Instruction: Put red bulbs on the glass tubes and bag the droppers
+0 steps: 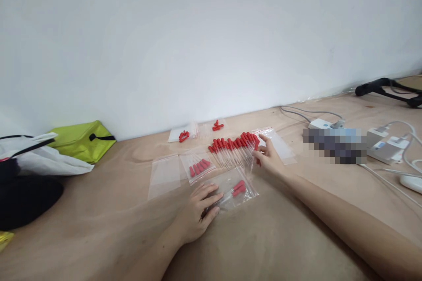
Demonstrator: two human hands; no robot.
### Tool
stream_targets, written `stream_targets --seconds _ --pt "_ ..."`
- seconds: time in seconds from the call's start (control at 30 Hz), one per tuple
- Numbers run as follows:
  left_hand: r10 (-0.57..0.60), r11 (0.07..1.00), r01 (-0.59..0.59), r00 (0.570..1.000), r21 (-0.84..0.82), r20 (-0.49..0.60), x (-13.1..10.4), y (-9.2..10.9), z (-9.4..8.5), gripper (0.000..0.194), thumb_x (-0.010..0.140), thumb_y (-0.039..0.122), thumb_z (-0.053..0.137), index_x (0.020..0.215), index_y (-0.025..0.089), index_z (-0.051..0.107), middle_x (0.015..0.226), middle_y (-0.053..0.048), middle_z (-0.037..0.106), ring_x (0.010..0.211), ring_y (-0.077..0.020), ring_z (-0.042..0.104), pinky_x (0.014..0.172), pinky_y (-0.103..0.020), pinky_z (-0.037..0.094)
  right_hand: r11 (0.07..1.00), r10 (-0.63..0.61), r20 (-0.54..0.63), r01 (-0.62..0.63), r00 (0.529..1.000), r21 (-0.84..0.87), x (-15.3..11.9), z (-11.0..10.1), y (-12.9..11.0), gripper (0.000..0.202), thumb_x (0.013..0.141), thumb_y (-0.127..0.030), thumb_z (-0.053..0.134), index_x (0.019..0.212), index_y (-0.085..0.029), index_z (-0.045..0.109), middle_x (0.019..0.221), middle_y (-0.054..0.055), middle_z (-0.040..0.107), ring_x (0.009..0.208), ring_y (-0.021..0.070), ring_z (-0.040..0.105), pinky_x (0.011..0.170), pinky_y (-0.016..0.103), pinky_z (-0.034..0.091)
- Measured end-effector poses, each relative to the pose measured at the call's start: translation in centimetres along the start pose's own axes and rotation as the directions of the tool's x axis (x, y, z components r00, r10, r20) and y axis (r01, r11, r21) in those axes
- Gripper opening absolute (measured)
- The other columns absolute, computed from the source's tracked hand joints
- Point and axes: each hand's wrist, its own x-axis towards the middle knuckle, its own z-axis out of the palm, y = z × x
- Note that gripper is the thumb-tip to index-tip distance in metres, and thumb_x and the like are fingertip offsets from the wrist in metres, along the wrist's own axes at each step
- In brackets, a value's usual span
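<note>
A row of glass droppers (235, 151) with red rubber bulbs and clear stems lies fanned out on the table. At the row's right end, my right hand (268, 156) is closed with thumb and index finger around a red dropper bulb (256, 142). My left hand (199, 210) grips the left end of a clear zip bag (249, 193), fingers on top and thumb near the front edge. Inside that bag lie a few droppers (239, 187), bulbs toward the right. Behind it, another zip bag (194, 179) holds several droppers side by side.
Flat bags (165, 178) lie at left and a clear bag (283, 147) behind my right hand. Loose red bulbs (183, 135) and more bulbs (217, 125) sit near the wall. A green pouch (81, 140) is left; a power strip (319, 124) and chargers (389, 151) with cables are right.
</note>
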Motion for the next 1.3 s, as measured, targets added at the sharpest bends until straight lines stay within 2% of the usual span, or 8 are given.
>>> stream_targets --seconds 0.1,0.2,0.63,0.9,1.07,1.2,1.23,1.3 --pt "-0.001 1.0 0.001 1.0 -0.004 -0.013 0.0 0.0 0.0 0.033 0.082 0.022 0.047 0.114 0.024 0.056 0.122 -0.006 0.053 0.116 -0.0231 0.045 0.098 -0.047 0.036 0.977 0.125 -0.067 -0.111 0.99 0.181 -1.4 -1.1 1.0 0.069 0.065 -0.031 0.055 0.125 -0.02 0.022 0.055 -0.009 0.045 0.045 0.0113 0.049 0.042 0.023 0.041" --pt "0.005 1.0 -0.005 1.0 -0.003 -0.014 0.1 0.0 0.0 0.032 0.082 0.021 0.047 0.112 0.023 0.057 0.122 -0.006 0.053 0.116 -0.0232 0.044 0.098 -0.047 0.036 0.958 0.157 -0.122 -0.122 0.98 0.259 -2.0 -1.1 1.2 0.066 0.063 -0.034 0.059 0.119 -0.019 0.027 0.056 -0.009 0.047 0.047 0.0116 0.051 0.044 0.023 0.044" --pt "-0.001 1.0 0.0 1.0 0.008 0.005 0.1 0.0 0.1 0.032 0.083 0.022 0.045 0.113 0.023 0.056 0.123 -0.006 0.052 0.117 -0.0225 0.043 0.1 -0.047 0.034 0.957 0.122 -0.125 -0.084 0.985 0.277 -2.8 0.0 0.1 0.06 0.064 -0.041 0.062 0.112 -0.021 0.031 0.057 -0.009 0.046 0.047 0.0111 0.051 0.045 0.025 0.045" --pt "-0.03 0.999 0.03 0.999 0.02 0.017 0.0 0.1 -0.1 0.04 0.083 0.024 0.045 0.123 0.021 0.045 0.125 -0.006 0.05 0.117 -0.0214 0.043 0.101 -0.045 0.032 0.854 0.201 0.127 -0.237 0.971 0.463 -4.1 1.2 -0.3 0.043 0.068 -0.051 0.056 0.095 -0.023 0.036 0.061 -0.006 0.055 0.053 0.0112 0.057 0.055 0.027 0.048" --pt "-0.053 0.998 0.053 0.999 0.02 -0.009 -0.1 0.3 -0.2 0.048 0.082 0.024 0.047 0.129 0.023 0.036 0.124 -0.005 0.05 0.115 -0.0216 0.044 0.1 -0.044 0.033 0.92 0.159 0.369 -0.273 0.916 0.281 -4.4 1.3 -0.5 0.038 0.063 -0.048 0.063 0.082 -0.019 0.048 0.062 -0.005 0.056 0.046 0.0079 0.05 0.046 0.022 0.041" --pt "-0.053 0.999 0.053 0.999 0.01 -0.013 -0.1 0.2 -0.1 0.047 0.082 0.024 0.047 0.128 0.023 0.036 0.124 -0.006 0.05 0.116 -0.0217 0.043 0.1 -0.044 0.034 0.965 0.119 0.541 -0.225 0.832 0.135 -4.3 1.1 -0.8 0.037 0.064 -0.05 0.061 0.076 -0.016 0.058 0.058 -0.003 0.057 0.044 0.0068 0.046 0.045 0.022 0.037" --pt "-0.051 0.999 0.051 0.999 0.007 -0.012 -0.1 0.2 -0.1 0.047 0.082 0.025 0.047 0.128 0.023 0.037 0.124 -0.006 0.05 0.116 -0.0217 0.043 0.1 -0.044 0.034 0.971 0.115 0.561 -0.212 0.82 0.112 -4.3 1.1 -0.8 0.038 0.065 -0.052 0.06 0.075 -0.015 0.058 0.057 -0.003 0.057 0.045 0.0071 0.046 0.046 0.022 0.037" --pt "-0.051 0.999 0.051 0.999 0.004 -0.007 -0.1 0.1 0.0 0.047 0.082 0.025 0.047 0.128 0.023 0.037 0.124 -0.006 0.05 0.117 -0.0218 0.043 0.1 -0.044 0.034 0.974 0.121 0.538 -0.204 0.834 0.095 -4.2 1.2 -0.6 0.041 0.063 -0.054 0.061 0.077 -0.016 0.058 0.058 -0.003 0.057 0.048 0.0083 0.049 0.047 0.022 0.038"
